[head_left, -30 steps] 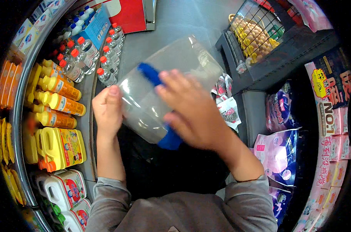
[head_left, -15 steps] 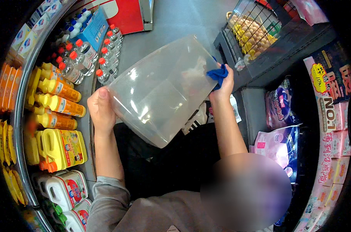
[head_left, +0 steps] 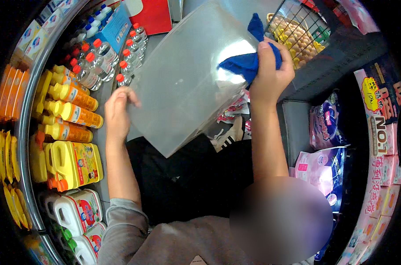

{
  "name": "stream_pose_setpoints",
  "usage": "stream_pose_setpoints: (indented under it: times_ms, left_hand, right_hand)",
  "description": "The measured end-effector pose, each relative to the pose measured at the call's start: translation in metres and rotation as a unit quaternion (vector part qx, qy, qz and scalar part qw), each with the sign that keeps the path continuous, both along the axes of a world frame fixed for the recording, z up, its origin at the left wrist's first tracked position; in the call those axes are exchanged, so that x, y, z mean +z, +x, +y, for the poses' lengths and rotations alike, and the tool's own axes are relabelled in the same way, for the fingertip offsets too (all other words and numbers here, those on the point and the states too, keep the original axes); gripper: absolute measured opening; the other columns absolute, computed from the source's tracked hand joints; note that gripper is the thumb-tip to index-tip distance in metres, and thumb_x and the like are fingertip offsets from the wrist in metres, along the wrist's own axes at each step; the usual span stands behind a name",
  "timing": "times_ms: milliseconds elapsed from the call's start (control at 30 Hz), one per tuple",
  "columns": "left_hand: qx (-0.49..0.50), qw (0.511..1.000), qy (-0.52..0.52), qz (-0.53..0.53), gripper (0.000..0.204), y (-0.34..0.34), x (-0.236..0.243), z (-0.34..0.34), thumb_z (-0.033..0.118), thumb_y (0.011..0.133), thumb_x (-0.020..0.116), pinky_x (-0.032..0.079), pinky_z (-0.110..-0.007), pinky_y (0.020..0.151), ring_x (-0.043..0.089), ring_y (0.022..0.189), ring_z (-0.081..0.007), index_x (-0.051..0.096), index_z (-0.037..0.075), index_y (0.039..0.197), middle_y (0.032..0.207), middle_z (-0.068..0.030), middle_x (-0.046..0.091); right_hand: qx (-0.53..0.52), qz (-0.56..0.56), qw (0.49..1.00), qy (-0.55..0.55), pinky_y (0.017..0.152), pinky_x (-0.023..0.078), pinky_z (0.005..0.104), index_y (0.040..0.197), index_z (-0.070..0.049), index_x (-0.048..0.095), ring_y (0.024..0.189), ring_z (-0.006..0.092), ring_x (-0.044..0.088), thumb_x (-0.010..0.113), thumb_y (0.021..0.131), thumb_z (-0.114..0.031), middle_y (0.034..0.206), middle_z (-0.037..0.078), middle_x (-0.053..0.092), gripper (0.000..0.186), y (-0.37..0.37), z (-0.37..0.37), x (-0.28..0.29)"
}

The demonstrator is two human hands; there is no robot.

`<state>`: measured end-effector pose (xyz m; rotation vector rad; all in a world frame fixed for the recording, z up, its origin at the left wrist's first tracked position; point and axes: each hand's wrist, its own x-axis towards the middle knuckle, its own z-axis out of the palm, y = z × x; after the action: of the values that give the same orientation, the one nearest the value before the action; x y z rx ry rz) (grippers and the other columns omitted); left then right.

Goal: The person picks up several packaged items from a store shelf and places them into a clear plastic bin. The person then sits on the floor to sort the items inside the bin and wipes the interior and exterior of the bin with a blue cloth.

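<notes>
A clear plastic bin (head_left: 183,84) is held tilted over my lap, one broad wall facing up. My left hand (head_left: 118,108) is closed at the bin's left edge, its fingers curled around the rim and slightly blurred. A crumpled blue cloth (head_left: 249,64) is bunched in my right hand (head_left: 274,70), fingers and thumb wrapped round it. One part of the cloth lies against the bin's upper right wall, beside a bright glare, and another end sticks up above the thumb. The bin's underside is hidden.
Clear bottles with red caps (head_left: 101,66), yellow bottles (head_left: 79,112) and white jugs (head_left: 79,212) line the left shelf. At the upper right, a basket of eggs (head_left: 295,39) stands behind a wire grid. Pink and purple packages (head_left: 322,172) sit on my right.
The bin has turned and risen, moving farther away from my lap. My right hand has moved up with the cloth, which now lies over the bin's wall. My left hand has shifted up slightly.
</notes>
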<state>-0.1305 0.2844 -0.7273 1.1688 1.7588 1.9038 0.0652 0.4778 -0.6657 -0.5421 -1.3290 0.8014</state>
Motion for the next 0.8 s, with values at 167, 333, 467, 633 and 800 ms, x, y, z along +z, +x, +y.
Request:
stream_pose_setpoints:
  times_ms: [167,333,467,633,800]
  left_hand:
    - [0.109,0.984,-0.141,0.012,0.044,0.029,0.002,0.008,0.034,0.093,0.036,0.03,-0.024,0.042,0.038,0.045,-0.0074,0.044,0.005,0.061,0.051,0.0015,0.039]
    - [0.151,0.986,-0.073,0.024,0.045,0.022,0.012,0.015,0.035,0.093,0.036,0.027,-0.023,0.045,0.034,0.049,-0.0058,0.042,0.006,0.059,0.053,0.003,0.037]
    - [0.148,0.985,-0.061,-0.066,0.045,0.031,0.037,0.029,0.036,0.092,0.039,0.025,-0.022,0.045,0.031,0.05,-0.0051,0.04,0.007,0.058,0.054,0.0043,0.035]
    - [0.126,0.989,0.043,-0.069,0.051,0.019,0.034,0.04,0.046,0.089,0.044,0.018,-0.023,0.045,0.027,0.052,-0.0036,0.031,0.012,0.052,0.054,0.0082,0.031]
    - [0.154,0.984,0.091,-0.016,0.053,0.005,0.014,0.023,0.051,0.086,0.044,0.019,-0.022,0.046,0.028,0.052,-0.0035,0.033,0.011,0.053,0.054,0.0086,0.032]
  right_hand:
    - [-0.014,-0.06,0.978,0.2,0.072,0.046,0.0324,0.078,0.0,0.057,0.077,0.0272,0.059,0.064,0.061,-0.006,0.086,0.017,0.06,0.019,-0.022,-0.023,-0.016]
    - [0.0,-0.083,0.965,0.25,0.068,0.048,0.0362,0.078,-0.002,0.057,0.074,0.0315,0.059,0.065,0.055,-0.01,0.085,0.017,0.06,0.026,-0.035,-0.065,-0.015]
    - [0.059,-0.218,0.917,0.33,0.08,0.045,0.0398,0.089,-0.001,0.059,0.088,0.0345,0.058,0.059,0.059,-0.007,0.099,0.02,0.059,0.031,-0.02,-0.08,-0.003]
    - [0.159,-0.346,0.848,0.37,0.095,0.03,0.05,0.098,-0.005,0.06,0.11,0.037,0.048,0.061,0.068,-0.012,0.114,0.015,0.055,0.031,-0.002,-0.098,0.026]
    - [0.189,-0.398,0.871,0.219,0.101,0.018,0.0526,0.112,-0.014,0.055,0.125,0.0332,0.031,0.058,0.077,-0.013,0.129,0.01,0.043,0.035,0.024,-0.053,0.009]
